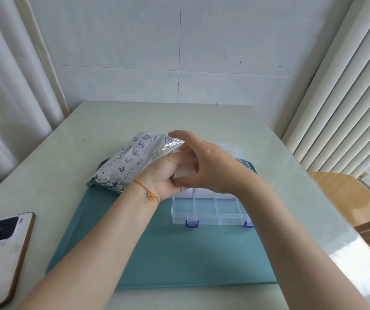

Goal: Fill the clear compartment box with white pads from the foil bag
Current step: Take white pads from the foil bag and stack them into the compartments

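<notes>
Head view, the only one. Both bare hands meet above the far-left corner of the clear plastic compartment box with blue latches (210, 209), which sits lid open on a teal rectangular tray mat (168, 253) on a pale glossy table (201, 117). Silver foil bag with blue printed icons (130, 162) lies on the mat's far-left corner, just left of the box, with its open mouth turned toward the hands.

Left hand (166, 177), orange string bracelet (150, 193) on its wrist, is curled around a stack of white pads (186, 171) at the bag mouth; it is holding them, though how many I cannot tell. Right hand (204, 164) has thumb and forefinger narrowed to a pinch at the near edge of the stack, other fingers spread, one of them touching the foil lip. Whether the pinch has actually closed on a pad is hidden.

Step in hand, as I judge it: peeling single pads off the stack. To do it well, keep the left grip firm, slide just the top pad off, and lower it flat into a cell.

Pads sit between the two hands, directly above the box's far cells. Near cells look empty, so the task looks early.

White phone with dark camera block (0, 247) lies at the near left of the table, well apart.
</notes>
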Demonstrator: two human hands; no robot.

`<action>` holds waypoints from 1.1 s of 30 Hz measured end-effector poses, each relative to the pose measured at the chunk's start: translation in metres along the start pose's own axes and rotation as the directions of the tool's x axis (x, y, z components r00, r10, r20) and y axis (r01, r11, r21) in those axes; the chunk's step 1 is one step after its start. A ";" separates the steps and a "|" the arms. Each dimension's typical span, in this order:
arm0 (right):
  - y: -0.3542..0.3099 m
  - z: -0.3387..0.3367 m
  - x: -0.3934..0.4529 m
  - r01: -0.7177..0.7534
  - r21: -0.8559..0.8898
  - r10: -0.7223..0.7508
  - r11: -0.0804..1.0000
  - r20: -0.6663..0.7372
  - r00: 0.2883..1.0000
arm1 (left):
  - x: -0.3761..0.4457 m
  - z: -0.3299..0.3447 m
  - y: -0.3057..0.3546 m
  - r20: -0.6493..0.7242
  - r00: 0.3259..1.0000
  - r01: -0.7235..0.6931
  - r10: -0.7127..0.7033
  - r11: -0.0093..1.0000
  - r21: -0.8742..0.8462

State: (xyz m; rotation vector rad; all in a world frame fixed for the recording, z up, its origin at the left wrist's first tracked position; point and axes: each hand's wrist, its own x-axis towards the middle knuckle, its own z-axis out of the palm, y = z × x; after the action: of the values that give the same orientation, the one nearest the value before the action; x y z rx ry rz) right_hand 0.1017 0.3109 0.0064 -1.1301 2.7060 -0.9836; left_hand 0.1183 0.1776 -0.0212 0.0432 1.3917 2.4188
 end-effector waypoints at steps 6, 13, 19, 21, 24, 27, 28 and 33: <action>0.000 0.000 -0.003 0.029 -0.027 -0.028 0.999 0.024 0.999 | 0.001 -0.003 0.001 -0.052 0.998 0.046 -0.046 0.999 -0.004; 0.001 0.000 0.000 0.008 -0.014 -0.008 1.000 -0.014 1.000 | -0.004 0.004 0.003 -0.053 0.998 0.038 -0.037 0.999 0.000; 0.007 -0.011 -0.003 -0.040 0.085 0.040 0.996 0.000 0.999 | 0.000 0.000 0.007 -0.122 0.981 0.102 -0.150 0.938 -0.331; 0.010 -0.016 -0.003 -0.059 0.133 0.062 0.989 -0.024 0.998 | 0.000 -0.004 0.008 -0.115 0.978 0.105 -0.173 0.889 -0.446; 0.013 -0.022 -0.004 -0.087 0.206 0.093 0.975 -0.017 0.996 | 0.001 -0.004 0.008 -0.126 0.978 0.083 -0.166 0.865 -0.496; 0.016 -0.023 -0.003 -0.102 0.252 0.104 0.962 0.003 0.995 | 0.003 -0.004 0.006 -0.143 0.975 0.072 -0.170 0.853 -0.517; 0.016 -0.021 -0.003 -0.107 0.251 0.107 0.962 0.013 0.994 | 0.003 -0.004 0.006 -0.148 0.975 0.068 -0.166 0.856 -0.512; 0.013 -0.012 -0.001 -0.110 0.203 0.107 0.973 0.023 0.994 | 0.004 0.001 0.004 -0.170 0.972 0.065 -0.164 0.878 -0.475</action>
State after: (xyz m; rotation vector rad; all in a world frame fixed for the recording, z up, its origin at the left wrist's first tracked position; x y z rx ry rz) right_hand 0.0912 0.3255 0.0084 -0.9385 2.5534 -1.1989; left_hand 0.1132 0.1775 -0.0181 -0.4104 0.8151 2.6432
